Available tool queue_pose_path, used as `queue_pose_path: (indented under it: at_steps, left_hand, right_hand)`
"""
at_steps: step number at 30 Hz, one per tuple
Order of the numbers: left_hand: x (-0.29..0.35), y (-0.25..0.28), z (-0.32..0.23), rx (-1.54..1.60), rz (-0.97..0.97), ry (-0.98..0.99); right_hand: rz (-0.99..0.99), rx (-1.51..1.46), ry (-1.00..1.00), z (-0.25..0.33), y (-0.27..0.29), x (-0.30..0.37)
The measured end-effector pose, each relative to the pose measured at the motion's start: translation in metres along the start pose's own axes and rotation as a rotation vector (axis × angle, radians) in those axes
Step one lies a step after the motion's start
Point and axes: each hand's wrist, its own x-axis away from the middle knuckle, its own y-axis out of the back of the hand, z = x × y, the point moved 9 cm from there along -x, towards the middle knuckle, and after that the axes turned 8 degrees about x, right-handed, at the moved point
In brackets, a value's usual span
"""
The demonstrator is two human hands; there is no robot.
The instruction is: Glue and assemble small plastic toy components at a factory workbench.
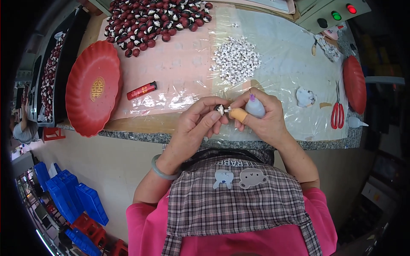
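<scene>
My left hand (197, 120) pinches a small round black-and-white piece (219, 109) between thumb and fingertips. Facing it, my right hand (267, 117) grips a whitish squeeze bottle (255, 108) with a purple tip pointing up and away. An orange finger cot (239, 114) covers one digit of that hand. Between the two hands a tiny white part (227, 109) meets the round piece; whether it is fixed there I cannot tell. Beyond my hands lies a heap of small white parts (237, 59). At the far left spreads a pile of dark red, black and white balls (158, 21).
A red scalloped tray (92, 112) and a red lighter (142, 90) lie to the left. On the right are red-handled scissors (337, 115), a crumpled white scrap (305, 97), another small bottle (355, 122) and a red dish (354, 84). A switch box (331, 15) stands behind.
</scene>
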Motion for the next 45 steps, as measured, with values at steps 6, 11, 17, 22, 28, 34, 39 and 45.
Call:
queue_pose_path:
  at_steps: [6, 11, 17, 22, 28, 34, 39, 45]
  left_hand:
    - [-0.001, 0.004, 0.0, -0.107, -0.047, -0.027]
    - [0.002, -0.001, -0.019, -0.48, -0.093, -0.219]
    - [-0.007, 0.002, -0.016, -0.384, -0.055, -0.112]
    - [-0.037, 0.022, -0.041, 0.301, -0.017, -0.092]
    - [-0.094, 0.065, -0.131, -0.984, -0.383, -0.575]
    - [-0.127, 0.053, -0.142, -1.558, -0.438, -0.665]
    - [-0.113, 0.045, -0.145, -1.558, -0.439, -0.742]
    - [-0.078, 0.042, -0.08, -0.124, -0.123, -0.189]
  right_hand:
    - [-0.022, 0.061, 0.025, -0.004, -0.004, -0.003]
    - [-0.075, 0.178, 0.122, -0.001, -0.007, 0.002]
    - [-0.076, 0.444, 0.283, 0.022, -0.001, -0.002]
    - [-0.112, 0.225, 0.101, 0.011, 0.019, -0.004]
    - [-0.118, 0.259, 0.131, 0.006, 0.024, -0.003]
    - [-0.109, 0.339, 0.184, 0.014, 0.027, -0.002]
    - [-0.134, 0.301, 0.225, 0.016, 0.033, 0.001]
    - [-0.04, -0.072, 0.046, -0.007, 0.041, 0.002]
